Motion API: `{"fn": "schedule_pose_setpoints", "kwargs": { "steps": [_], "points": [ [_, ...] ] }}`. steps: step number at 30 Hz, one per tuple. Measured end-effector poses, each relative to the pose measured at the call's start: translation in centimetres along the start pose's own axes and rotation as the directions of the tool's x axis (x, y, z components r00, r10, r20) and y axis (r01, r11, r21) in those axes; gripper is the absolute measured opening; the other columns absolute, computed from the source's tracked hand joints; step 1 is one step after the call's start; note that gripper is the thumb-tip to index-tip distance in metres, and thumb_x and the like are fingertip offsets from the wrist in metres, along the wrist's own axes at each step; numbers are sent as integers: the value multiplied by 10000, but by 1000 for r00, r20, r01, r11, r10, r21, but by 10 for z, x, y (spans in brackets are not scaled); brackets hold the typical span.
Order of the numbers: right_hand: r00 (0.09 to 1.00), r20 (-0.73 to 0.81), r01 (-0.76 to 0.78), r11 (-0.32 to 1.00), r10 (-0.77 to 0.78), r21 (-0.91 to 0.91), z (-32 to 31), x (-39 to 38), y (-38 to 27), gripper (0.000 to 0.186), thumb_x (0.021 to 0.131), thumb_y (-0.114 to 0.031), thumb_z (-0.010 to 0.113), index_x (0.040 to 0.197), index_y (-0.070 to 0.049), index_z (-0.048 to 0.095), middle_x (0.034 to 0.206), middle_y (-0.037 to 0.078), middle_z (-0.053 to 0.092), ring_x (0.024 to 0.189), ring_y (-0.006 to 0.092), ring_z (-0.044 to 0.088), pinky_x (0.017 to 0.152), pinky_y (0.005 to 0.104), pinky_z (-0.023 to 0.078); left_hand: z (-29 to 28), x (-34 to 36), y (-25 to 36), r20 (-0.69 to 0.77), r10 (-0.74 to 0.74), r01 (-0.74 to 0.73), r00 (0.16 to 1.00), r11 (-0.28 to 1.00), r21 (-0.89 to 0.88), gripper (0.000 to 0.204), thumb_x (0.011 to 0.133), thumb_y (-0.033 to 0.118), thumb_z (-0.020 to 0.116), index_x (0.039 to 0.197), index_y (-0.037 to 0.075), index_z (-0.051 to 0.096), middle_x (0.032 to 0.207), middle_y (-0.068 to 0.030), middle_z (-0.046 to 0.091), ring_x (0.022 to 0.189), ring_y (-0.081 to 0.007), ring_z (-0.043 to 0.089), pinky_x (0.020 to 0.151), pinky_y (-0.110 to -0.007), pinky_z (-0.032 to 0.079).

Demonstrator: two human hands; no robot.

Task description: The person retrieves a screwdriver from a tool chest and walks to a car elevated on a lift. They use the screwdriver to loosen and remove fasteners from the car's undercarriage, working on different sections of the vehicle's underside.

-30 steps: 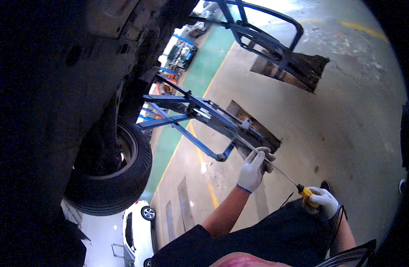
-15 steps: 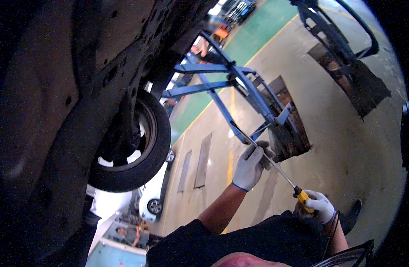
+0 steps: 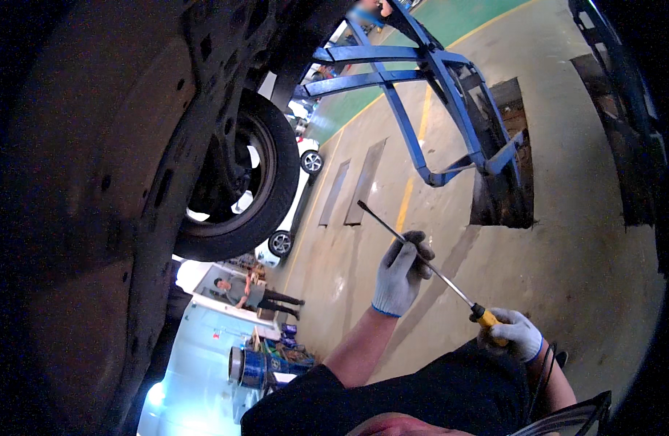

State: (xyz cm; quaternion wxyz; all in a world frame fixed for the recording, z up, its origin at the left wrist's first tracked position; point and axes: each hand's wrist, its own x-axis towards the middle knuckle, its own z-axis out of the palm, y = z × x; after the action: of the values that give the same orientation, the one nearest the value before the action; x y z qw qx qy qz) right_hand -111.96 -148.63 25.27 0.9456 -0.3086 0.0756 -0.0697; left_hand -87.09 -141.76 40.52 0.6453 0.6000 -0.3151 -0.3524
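A long screwdriver [image 3: 454, 285] with a steel shaft, a yellow handle and what looks like a flat dark tip slants across the space before my chest. Its tip is free in the air, pointing up and to the left. My left hand [image 3: 400, 276], in a white-grey glove, pinches the shaft about midway. At the lower end, my right hand [image 3: 515, 336], gloved alike, is wrapped round the yellow handle. Left of the tool and apart from it are the dark underside [image 3: 94, 218] of a raised car and its wheel [image 3: 276, 174].
Blue lift scissor arms [image 3: 447, 87] rise from a floor pit [image 3: 503, 211] ahead. Another dark lift frame [image 3: 625, 109] stands at far right. Beyond the wheel are a white car [image 3: 297, 211], a standing person [image 3: 251, 292] and a blue drum-like object [image 3: 258, 367].
My view has turned, so the lift arms sit higher and farther right and more of the room shows at lower left. Both hands keep their hold on the screwdriver.
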Motion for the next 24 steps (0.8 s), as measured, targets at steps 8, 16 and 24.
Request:
{"fn": "schedule_pose_setpoints", "kwargs": {
  "steps": [8, 16, 24],
  "points": [
    [977, 139, -160, 986, 164, -39, -65, 69, -49, 637, 857, -324, 798, 1377, -18, 593, 972, 51, 696, 810, 124, 638, 700, 250, 490, -4, 59, -21, -229, 7, -23, 973, 997, -67, 276, 1084, 228, 534, 1255, 33, 629, 957, -89, 685, 790, -177, 637, 622, -285, 512],
    [949, 214, -215, 971, 233, -105, -113, 172, -131, 643, 863, -309, 787, 1389, -13, 564, 899, 82, 703, 706, 152, 634, 622, 266, 475, -12, 167, -36, -379, 3, -38, 925, 996, -85, 288, 1071, 236, 556, 1258, 33, 639, 958, -69, 694, 812, -167, 656, 620, -278, 517],
    [680, 558, -489, 861, 476, -140, -122, 290, -200, 532, 923, -172, 733, 1389, 23, 565, 874, 90, 694, 680, 132, 610, 600, 258, 469, -7, 175, 12, -701, 168, -130, 694, 986, 107, 300, 1072, 221, 547, 1272, 13, 628, 959, -75, 704, 828, -143, 658, 653, -261, 510]
  ]
}}
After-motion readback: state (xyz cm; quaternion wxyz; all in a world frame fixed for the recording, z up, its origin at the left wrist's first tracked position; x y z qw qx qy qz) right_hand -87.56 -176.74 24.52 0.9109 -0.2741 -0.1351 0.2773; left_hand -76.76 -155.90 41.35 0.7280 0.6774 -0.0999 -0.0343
